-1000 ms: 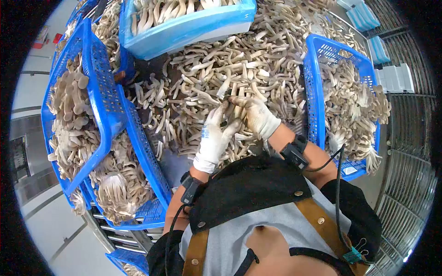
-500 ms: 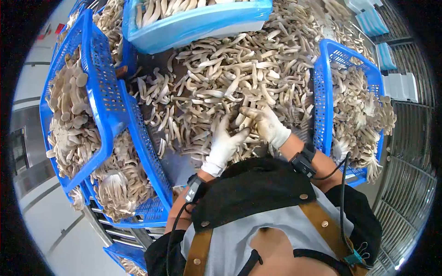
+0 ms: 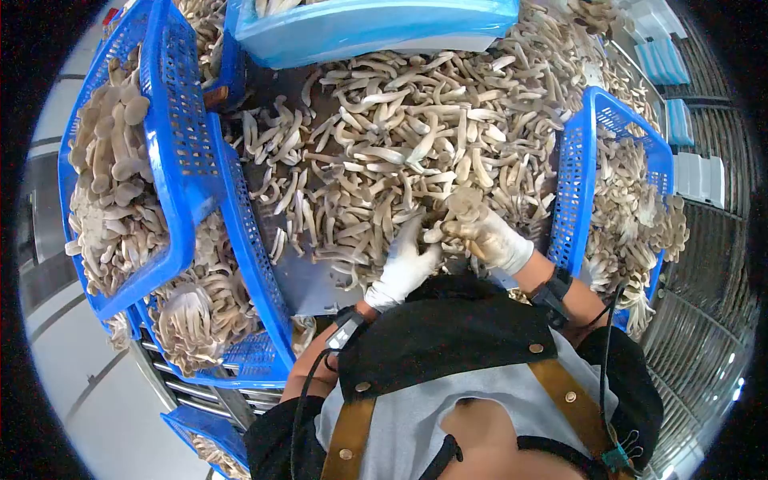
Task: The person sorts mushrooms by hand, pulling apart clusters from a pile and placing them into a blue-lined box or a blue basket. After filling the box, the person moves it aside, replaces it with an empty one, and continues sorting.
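Observation:
Loose mushrooms point(image 3: 424, 144) are heaped over the metal table in front of me. My left hand point(image 3: 406, 264), in a white glove, rests at the near edge of the heap with its fingers pointing into the mushrooms and thumb apart; I cannot make out anything held in it. My right hand point(image 3: 496, 238), its glove stained at the fingers, is closed around a mushroom point(image 3: 466, 206) with a broad pale cap showing above the fingers. The two hands are close together, just beyond my black apron.
Blue baskets of mushrooms stand on the left point(image 3: 188, 104) and right point(image 3: 572, 184). A foam box wrapped in blue film point(image 3: 376, 36) sits at the far side. Wire racking point(image 3: 712, 240) lies to the right, and a lower blue basket point(image 3: 210, 424) at bottom left.
The view has shifted a little, so the box sits higher. My right hand has moved slightly away from my left, and a broad-capped mushroom now shows in it.

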Demonstrator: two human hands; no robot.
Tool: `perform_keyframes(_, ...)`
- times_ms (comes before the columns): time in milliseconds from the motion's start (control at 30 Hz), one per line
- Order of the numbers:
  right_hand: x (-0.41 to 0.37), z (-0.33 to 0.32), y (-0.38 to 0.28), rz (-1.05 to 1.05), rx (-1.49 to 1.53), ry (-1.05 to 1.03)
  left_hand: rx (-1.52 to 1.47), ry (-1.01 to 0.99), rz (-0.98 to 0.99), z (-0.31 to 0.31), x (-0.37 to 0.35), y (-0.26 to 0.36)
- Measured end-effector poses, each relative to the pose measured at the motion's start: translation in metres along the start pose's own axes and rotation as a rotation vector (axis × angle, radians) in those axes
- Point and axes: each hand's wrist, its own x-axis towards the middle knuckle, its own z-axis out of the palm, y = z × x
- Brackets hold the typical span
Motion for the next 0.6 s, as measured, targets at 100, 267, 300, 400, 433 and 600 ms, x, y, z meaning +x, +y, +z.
perform_keyframes(100,-0.002,0.022,-0.006,0.075,-0.193,0.223,-0.028,0.002,-0.097,-0.006,-0.002,0.012)
perform_keyframes(267,0.011,0.006,-0.059,-0.053,0.040,0.046,-0.096,-0.310,-0.064,-0.010,0.004,-0.035)
perform_keyframes(300,0.023,0.008,-0.071,-0.054,-0.075,0.066,-0.040,-0.319,-0.012,-0.013,0.000,-0.037)
perform_keyframes(400,0.076,0.045,-0.096,-0.023,-0.437,0.170,0.019,-0.378,0.045,-0.026,-0.008,-0.038)
perform_keyframes(433,0.103,0.047,-0.092,-0.088,-0.710,0.120,-0.008,-0.346,-0.013,-0.032,-0.008,-0.035)
perform_keyframes(600,0.208,0.039,-0.028,-0.034,-1.753,0.042,0.070,0.245,-0.142,-0.064,-0.006,-0.044)
